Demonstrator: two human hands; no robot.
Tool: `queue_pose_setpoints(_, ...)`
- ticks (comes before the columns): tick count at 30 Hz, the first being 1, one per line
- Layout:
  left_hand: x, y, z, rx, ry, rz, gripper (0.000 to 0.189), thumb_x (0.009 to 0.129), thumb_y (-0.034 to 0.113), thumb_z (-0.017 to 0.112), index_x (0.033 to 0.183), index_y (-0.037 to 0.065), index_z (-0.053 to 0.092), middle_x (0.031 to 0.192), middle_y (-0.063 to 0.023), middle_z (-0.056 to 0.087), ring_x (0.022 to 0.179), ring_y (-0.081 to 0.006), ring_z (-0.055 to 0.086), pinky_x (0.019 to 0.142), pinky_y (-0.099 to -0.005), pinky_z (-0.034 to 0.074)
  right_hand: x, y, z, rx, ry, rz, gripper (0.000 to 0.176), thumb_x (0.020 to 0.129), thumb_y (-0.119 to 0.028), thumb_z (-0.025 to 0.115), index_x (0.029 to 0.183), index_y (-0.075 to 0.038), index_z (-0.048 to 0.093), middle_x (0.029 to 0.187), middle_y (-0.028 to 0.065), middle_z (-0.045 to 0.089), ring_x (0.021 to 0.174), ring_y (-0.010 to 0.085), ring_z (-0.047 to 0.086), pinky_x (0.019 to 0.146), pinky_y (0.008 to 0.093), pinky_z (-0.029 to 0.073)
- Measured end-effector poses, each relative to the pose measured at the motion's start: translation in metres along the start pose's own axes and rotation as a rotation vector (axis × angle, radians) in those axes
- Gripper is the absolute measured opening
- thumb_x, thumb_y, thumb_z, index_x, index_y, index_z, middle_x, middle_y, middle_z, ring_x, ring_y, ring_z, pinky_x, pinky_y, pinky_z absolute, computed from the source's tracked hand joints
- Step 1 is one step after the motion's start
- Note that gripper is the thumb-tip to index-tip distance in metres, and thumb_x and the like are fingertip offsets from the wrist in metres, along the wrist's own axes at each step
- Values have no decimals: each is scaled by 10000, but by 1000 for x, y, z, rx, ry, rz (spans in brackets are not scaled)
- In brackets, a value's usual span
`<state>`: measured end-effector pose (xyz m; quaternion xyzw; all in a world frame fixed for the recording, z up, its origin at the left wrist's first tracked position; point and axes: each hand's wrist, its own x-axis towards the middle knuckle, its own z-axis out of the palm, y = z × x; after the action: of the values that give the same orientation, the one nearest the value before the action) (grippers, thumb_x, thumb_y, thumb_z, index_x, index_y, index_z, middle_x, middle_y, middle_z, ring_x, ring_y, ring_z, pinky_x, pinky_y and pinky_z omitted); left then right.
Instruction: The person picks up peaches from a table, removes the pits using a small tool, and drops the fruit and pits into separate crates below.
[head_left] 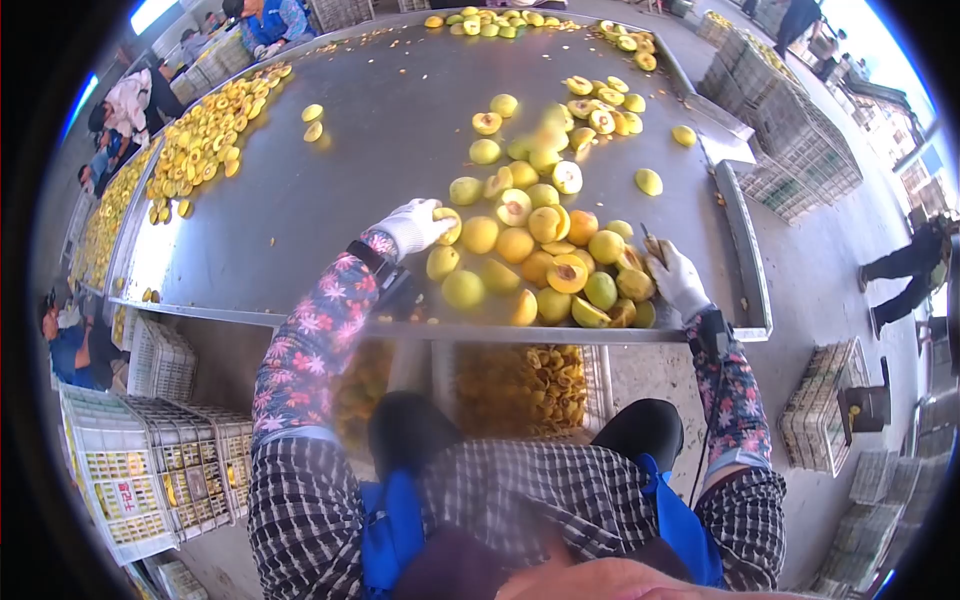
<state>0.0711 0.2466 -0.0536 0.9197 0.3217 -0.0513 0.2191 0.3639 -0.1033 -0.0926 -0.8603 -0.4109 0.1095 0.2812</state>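
Observation:
A pile of yellow peaches, whole and halved, lies on the near part of a large steel table. My left hand, in a white glove, is closed on one yellow peach at the pile's left edge. At the pile's right edge my right hand, also gloved, grips a small knife whose blade points up and away from me. Both forearms wear flowered sleeves.
A crate of peach halves sits under the table's front edge. More cut fruit lines the far left side, where other people work. Stacked plastic crates stand at lower left and on the right. A person walks at right.

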Motion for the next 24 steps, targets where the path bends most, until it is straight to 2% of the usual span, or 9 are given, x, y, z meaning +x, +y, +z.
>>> queue_pose_setpoints(2,-12,2,-3,-30,-54,64,420,865,368,634,1104,24,613,1005,-148,690,939,-250,663,858,-369,498,0,-1,0,-56,76,-56,346,879,-237,600,1178,-66,563,1039,213,648,993,401,606,851,432,483)
queue_pose_setpoints(5,-23,3,7,-336,-55,-102,358,834,303,719,1040,24,627,947,-117,685,869,-203,662,789,-341,525,-14,-17,-10,-4,366,-60,323,902,-247,599,1161,-56,569,1002,233,638,908,423,617,778,429,504)
queue_pose_setpoints(6,-18,-8,20,-379,128,-77,316,803,230,768,1003,33,624,888,-86,680,793,-151,645,721,-290,525,-28,-26,-13,28,413,-82,331,907,-245,598,1175,-54,565,992,224,644,884,400,632,765,414,509)
queue_pose_setpoints(9,-44,15,16,-1131,286,-51,316,867,177,697,1115,20,579,1030,-108,653,902,-204,657,776,-339,561,-75,-75,-15,189,411,-112,338,916,-232,594,1203,-57,556,982,211,657,870,356,659,752,392,518)
queue_pose_setpoints(11,-91,51,11,-1744,162,149,294,905,141,641,1161,25,553,1107,-126,622,990,-245,646,791,-368,581,-112,-106,-9,351,255,-51,323,916,-212,588,1204,-71,553,1003,222,658,940,362,656,780,405,518)
queue_pose_setpoints(13,-112,74,26,-2027,-28,167,249,927,132,597,1142,11,565,1127,-117,619,1023,-235,623,831,-369,575,-145,-128,9,563,129,-131,376,944,-204,564,1285,-56,509,973,137,629,858,204,613,739,320,481)
queue_pose_setpoints(16,-157,114,53,-2120,-164,370,300,925,179,596,1154,-9,550,1134,-134,606,1069,-288,608,918,-447,536,-180,-161,27,836,3,-148,383,994,-202,510,1339,-52,437,761,-28,508,565,29,436,501,183,373)
queue_pose_setpoints(20,-197,153,72,-2091,-155,388,353,952,272,540,1201,22,538,1215,-124,580,1105,-283,579,983,-435,474,-195,-172,36,951,-24,-176,422,995,-208,513,1373,-61,397,753,-61,469,564,9,391,490,164,337)
queue_pose_setpoints(24,-221,164,69,-2274,-222,393,444,1006,369,443,1293,32,472,1265,-118,557,1162,-239,544,1023,-387,425,-209,-175,36,578,140,-374,433,983,-184,528,1363,-15,407,899,25,595,699,134,557,624,284,472)
